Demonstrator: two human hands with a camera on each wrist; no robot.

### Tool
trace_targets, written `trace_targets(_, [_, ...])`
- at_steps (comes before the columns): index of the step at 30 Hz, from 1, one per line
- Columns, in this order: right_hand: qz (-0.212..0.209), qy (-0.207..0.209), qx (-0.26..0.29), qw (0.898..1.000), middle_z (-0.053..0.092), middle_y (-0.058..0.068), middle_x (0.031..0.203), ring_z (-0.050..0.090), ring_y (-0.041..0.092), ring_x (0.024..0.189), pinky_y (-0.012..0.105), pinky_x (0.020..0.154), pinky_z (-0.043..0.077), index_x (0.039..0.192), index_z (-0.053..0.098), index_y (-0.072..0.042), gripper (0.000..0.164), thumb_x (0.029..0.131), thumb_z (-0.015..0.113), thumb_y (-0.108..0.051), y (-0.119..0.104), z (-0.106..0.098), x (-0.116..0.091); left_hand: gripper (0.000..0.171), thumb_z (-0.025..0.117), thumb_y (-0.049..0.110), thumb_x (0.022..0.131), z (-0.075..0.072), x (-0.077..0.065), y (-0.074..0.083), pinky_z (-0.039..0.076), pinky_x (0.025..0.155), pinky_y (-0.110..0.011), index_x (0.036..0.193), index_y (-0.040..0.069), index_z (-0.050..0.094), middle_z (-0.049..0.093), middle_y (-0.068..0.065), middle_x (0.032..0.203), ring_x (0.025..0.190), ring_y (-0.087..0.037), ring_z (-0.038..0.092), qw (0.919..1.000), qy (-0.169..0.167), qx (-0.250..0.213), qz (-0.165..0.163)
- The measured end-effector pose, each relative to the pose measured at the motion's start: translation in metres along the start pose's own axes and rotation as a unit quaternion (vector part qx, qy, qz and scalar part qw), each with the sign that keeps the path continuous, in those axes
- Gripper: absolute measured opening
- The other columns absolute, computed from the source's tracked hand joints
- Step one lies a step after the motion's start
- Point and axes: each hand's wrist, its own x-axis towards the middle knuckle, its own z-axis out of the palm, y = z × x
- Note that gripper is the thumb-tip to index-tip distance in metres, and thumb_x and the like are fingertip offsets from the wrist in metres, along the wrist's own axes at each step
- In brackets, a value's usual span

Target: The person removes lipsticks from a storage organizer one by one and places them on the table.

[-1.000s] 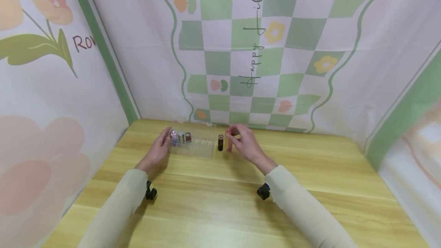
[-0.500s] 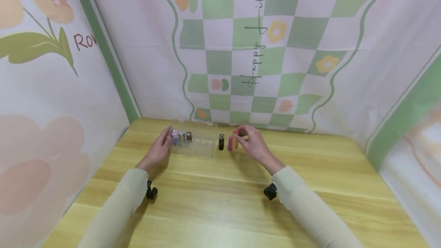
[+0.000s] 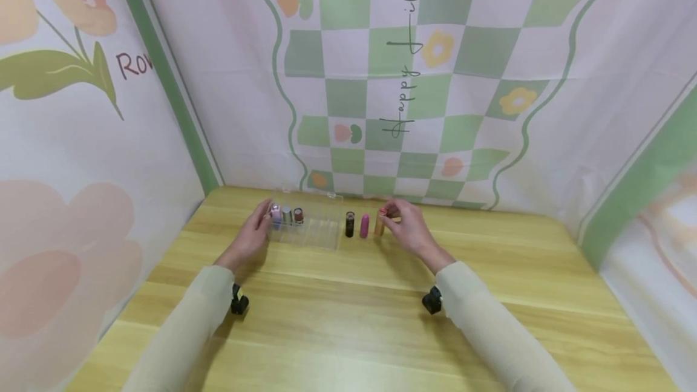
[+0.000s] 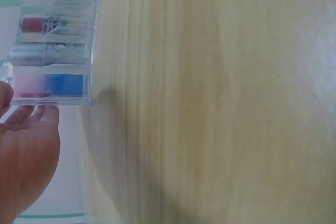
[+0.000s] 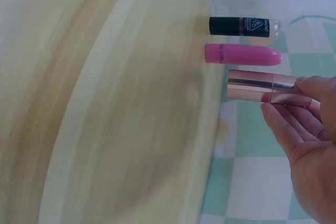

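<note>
My left hand (image 3: 252, 236) holds the left end of a clear divided box (image 3: 325, 242), with its lid raised at the back. In the left wrist view a pink-and-blue tube (image 4: 63, 85), a silver tube (image 4: 58, 54) and a tube with a dark red end (image 4: 33, 25) occupy neighbouring compartments. My right hand (image 3: 412, 233) pinches the upper part of a rose-gold lipstick tube (image 5: 251, 86) between thumb and fingers. It is upright at the right end of a short row. Beside it stand a magenta lipstick (image 3: 364, 226) and a black lipstick tube (image 3: 350, 225), nearest the box.
A wooden table (image 3: 348, 331) lies under everything. Behind it hangs a green-and-white checked curtain (image 3: 381, 156), close to the box and tubes. Both wrists carry small black cameras, the right one (image 3: 432, 300) just above the tabletop.
My right hand has moved right with the rose-gold tube, away from the magenta lipstick, which now stands fully in view with a gap beside it. The left hand stays at the box.
</note>
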Motion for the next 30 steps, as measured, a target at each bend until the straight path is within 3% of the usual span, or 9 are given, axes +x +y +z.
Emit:
trace_targets(24, [0.031,-0.021,-0.024,0.999,0.071,0.018,0.107,0.071,0.036,0.102,0.043,0.088,0.062,0.112,0.066,0.003,0.020,0.095,0.072,-0.006,0.014,0.005,0.005,0.055,0.030,0.021,0.113,0.000,0.001,0.001,0.018,0.126,-0.054,0.165,0.016,0.013,0.018,-0.017,0.169,0.154,-0.039,0.021,1.0000,0.000,-0.002,-0.001])
trace_targets(30, [0.037,-0.035,-0.009,0.999,0.069,0.020,0.112,0.070,0.037,0.105,0.043,0.091,0.061,0.114,0.064,0.004,0.022,0.094,0.071,-0.002,0.014,0.006,0.005,0.055,0.030,0.022,0.113,0.000,0.001,0.000,0.019,0.126,-0.055,0.166,0.017,0.011,0.018,-0.017,0.169,0.154,-0.039,0.021,1.0000,-0.001,0.003,-0.004])
